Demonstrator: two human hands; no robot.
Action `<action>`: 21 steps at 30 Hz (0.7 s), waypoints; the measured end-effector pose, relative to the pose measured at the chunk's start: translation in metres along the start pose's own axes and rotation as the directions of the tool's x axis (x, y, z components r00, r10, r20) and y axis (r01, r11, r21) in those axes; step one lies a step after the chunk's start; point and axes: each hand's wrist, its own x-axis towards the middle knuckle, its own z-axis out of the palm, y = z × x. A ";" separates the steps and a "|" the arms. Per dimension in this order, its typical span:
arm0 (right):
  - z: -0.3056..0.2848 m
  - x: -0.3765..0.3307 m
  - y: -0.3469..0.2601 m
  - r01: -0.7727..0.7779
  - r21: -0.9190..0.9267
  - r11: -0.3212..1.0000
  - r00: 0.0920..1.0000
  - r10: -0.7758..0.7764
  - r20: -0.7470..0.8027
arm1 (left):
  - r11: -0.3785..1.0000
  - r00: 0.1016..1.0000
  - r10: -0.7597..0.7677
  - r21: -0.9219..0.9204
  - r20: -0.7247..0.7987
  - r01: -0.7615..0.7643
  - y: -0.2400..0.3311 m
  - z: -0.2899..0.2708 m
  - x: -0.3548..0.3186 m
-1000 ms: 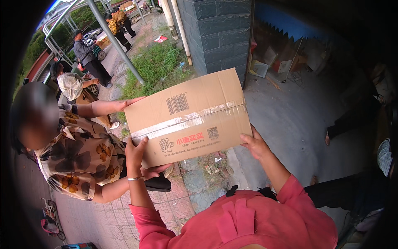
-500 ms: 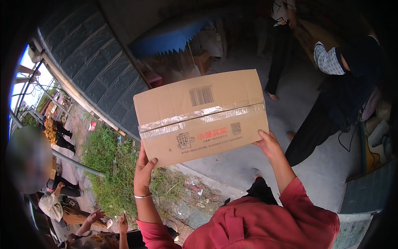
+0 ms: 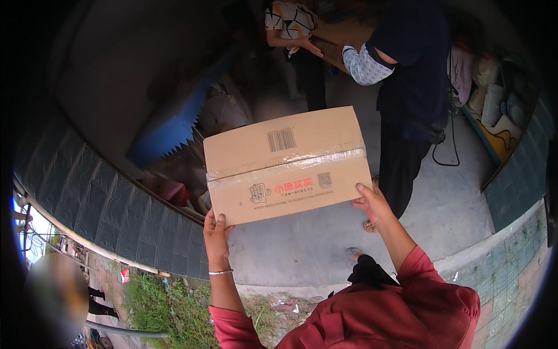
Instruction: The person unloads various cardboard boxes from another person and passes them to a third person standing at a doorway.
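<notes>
A brown cardboard box (image 3: 288,166), sealed along the middle with clear tape, is held out in front of my body with its printed face up. My left hand (image 3: 217,235) grips its near left corner, the thumb on the face and the fingers mostly hidden behind the edge. At the near right corner my right hand (image 3: 373,205) grips in the same way, thumb on top. The box tilts slightly, its right side a little higher in view. What lies beneath it is hidden.
Ahead, a person in a patterned top (image 3: 290,23) and a person in dark clothes (image 3: 410,70) hold another cardboard box (image 3: 343,34) between them. A scalloped blue cover (image 3: 168,134) stands left inside the doorway. Clutter (image 3: 494,110) lines the right; grass (image 3: 157,305) grows outside.
My view has turned, and the doorway and the two people now stand more directly ahead. The box stays in both hands, now a little more level.
</notes>
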 end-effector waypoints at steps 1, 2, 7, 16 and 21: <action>0.000 0.000 0.000 -0.007 0.002 1.000 1.000 0.007 -0.012 | 1.000 1.000 -0.004 -0.020 -0.015 0.004 0.000 0.006 0.001; 0.000 -0.001 0.000 -0.015 0.004 1.000 1.000 0.015 -0.022 | 1.000 1.000 -0.001 -0.018 -0.020 0.000 -0.001 0.008 0.004; -0.002 0.006 0.005 -0.020 -0.001 1.000 0.999 0.020 -0.027 | 1.000 1.000 0.001 0.008 -0.026 -0.001 -0.004 0.008 0.009; 0.003 0.012 0.011 -0.046 -0.015 0.999 0.999 0.046 -0.028 | 0.999 0.998 -0.010 0.037 -0.062 0.012 -0.004 0.004 0.009; -0.002 0.017 0.014 -0.052 0.012 0.999 0.996 0.053 -0.067 | 0.998 0.999 -0.030 0.060 -0.010 0.031 0.000 0.011 0.022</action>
